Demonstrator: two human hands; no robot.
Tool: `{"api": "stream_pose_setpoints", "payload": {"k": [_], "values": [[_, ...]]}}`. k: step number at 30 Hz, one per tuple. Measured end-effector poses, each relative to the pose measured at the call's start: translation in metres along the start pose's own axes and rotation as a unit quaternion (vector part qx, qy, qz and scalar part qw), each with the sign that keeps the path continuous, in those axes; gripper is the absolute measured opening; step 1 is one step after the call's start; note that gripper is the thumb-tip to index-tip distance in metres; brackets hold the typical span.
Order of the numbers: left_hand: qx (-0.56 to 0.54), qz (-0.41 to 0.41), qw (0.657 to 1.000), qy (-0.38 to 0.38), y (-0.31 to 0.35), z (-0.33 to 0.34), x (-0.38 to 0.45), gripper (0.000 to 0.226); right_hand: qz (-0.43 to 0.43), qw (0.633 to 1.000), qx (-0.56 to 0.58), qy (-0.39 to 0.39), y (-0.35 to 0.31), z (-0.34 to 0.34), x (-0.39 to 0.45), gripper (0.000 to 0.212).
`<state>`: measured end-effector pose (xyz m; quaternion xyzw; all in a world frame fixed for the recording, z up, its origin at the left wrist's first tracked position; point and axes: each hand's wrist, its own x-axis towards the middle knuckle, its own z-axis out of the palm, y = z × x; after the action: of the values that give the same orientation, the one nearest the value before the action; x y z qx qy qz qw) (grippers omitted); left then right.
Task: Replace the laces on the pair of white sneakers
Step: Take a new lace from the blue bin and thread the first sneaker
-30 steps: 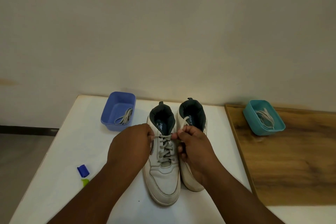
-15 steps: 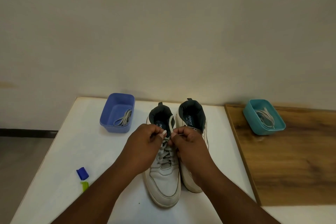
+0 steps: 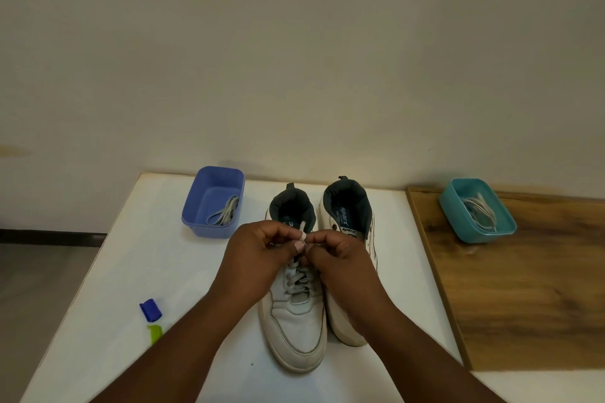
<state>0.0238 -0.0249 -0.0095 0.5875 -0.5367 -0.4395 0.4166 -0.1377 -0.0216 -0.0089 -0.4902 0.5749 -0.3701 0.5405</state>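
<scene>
At frame center, the left sneaker (image 3: 296,314), off-white, toe toward me, wears a grey lace (image 3: 297,278) crisscrossed up its eyelets. I see my left hand (image 3: 258,258) and right hand (image 3: 340,258) meeting over its tongue, each pinching a lace end between thumb and fingertips. A second ago the hands sat apart, the lace stretched between them; now they touch. The right sneaker (image 3: 350,239) stands beside, unlaced. On the white table (image 3: 131,271), a blue tub (image 3: 212,203) upper left and a teal tub (image 3: 476,219) at right hold laces.
</scene>
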Motion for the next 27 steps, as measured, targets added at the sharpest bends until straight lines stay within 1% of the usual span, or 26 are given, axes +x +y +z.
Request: {"api": "stream_pose_setpoints", "payload": {"k": [3,7,9,11,13,15,18,21,23,27], "values": [[-0.015,-0.016,1.0,0.002,-0.0005,0.0012,0.0003,0.016,-0.012,1.0,-0.018,-0.001,0.0017,0.0007,0.0003,0.016],[-0.018,-0.026,0.999,0.006,-0.0009,0.0009,0.001,0.022,-0.02,0.999,-0.027,0.0,0.0035,0.002,0.0011,0.009],[-0.02,-0.024,0.999,0.009,-0.0009,0.0008,0.0005,0.02,-0.022,1.0,-0.016,-0.005,0.0027,0.0017,0.0004,0.012],[-0.028,-0.024,0.999,0.0,0.0002,0.0006,-0.001,0.016,-0.02,1.0,-0.002,0.002,0.0023,0.0002,0.0007,0.012],[-0.029,-0.022,0.999,-0.03,0.0013,0.0003,-0.0022,0.016,-0.015,1.0,0.015,0.016,0.0018,-0.0011,0.0012,0.012],[-0.022,-0.019,0.998,-0.058,0.0018,-0.0003,-0.0026,0.019,-0.013,0.999,0.026,0.016,0.0018,-0.0013,0.0013,0.015],[-0.042,-0.038,0.996,-0.069,0.0016,-0.0018,0.0001,0.018,-0.027,0.999,0.024,0.009,0.0017,-0.0001,0.0005,0.023],[-0.049,-0.063,0.994,-0.077,0.0013,-0.0031,0.0022,0.031,-0.049,0.999,0.001,0.002,0.0013,-0.0001,0.0005,0.028],[-0.049,-0.061,0.994,-0.08,0.0006,-0.0032,0.0021,0.034,-0.063,0.998,-0.014,-0.01,0.0013,-0.0013,0.0009,0.031],[-0.064,-0.041,0.995,-0.066,-0.0003,-0.0015,0.0004,0.024,-0.101,0.994,-0.044,-0.023,-0.0008,-0.0032,-0.0006,0.035]]}}
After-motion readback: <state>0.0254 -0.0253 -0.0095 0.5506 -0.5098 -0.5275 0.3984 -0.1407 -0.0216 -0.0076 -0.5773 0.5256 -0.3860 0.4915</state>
